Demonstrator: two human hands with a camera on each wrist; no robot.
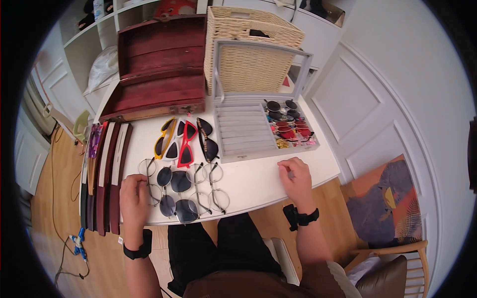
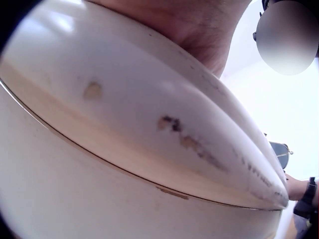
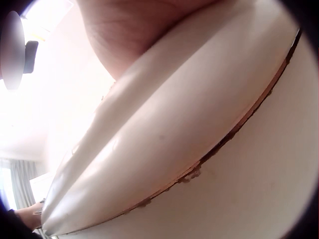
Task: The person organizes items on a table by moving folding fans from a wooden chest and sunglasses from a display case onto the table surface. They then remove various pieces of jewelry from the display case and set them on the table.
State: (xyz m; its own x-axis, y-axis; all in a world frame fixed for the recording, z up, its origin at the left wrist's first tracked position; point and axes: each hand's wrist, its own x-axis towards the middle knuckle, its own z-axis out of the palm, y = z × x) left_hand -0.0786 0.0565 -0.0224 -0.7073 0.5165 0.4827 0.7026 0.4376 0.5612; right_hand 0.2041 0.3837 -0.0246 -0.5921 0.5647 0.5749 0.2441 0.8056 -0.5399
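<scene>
My left hand (image 1: pixel 134 198) rests at the table's front edge with fingers loosely bent, holding nothing. Just right of it lie thin-rimmed clear glasses (image 1: pixel 153 194), dark round sunglasses (image 1: pixel 168 204) and two more pairs of clear glasses (image 1: pixel 218 199). Behind these stand yellow sunglasses (image 1: pixel 165 138), white sunglasses (image 1: pixel 172 150), red sunglasses (image 1: pixel 186 153) and black sunglasses (image 1: pixel 209 148). My right hand (image 1: pixel 297 180) lies relaxed at the front right, in front of a grey display box (image 1: pixel 243 155) with its lid raised. Several sunglasses (image 1: pixel 285 130) fill the box's right side; padded rolls (image 1: pixel 242 127) line the left.
An open dark-red wooden case (image 1: pixel 161 94) sits at the back left, beside a wicker basket (image 1: pixel 253 62). Long dark-red folded items (image 1: pixel 107 169) overhang the table's left side. A wooden chair (image 1: pixel 422 268) and a painting (image 1: pixel 385 203) are at the right.
</scene>
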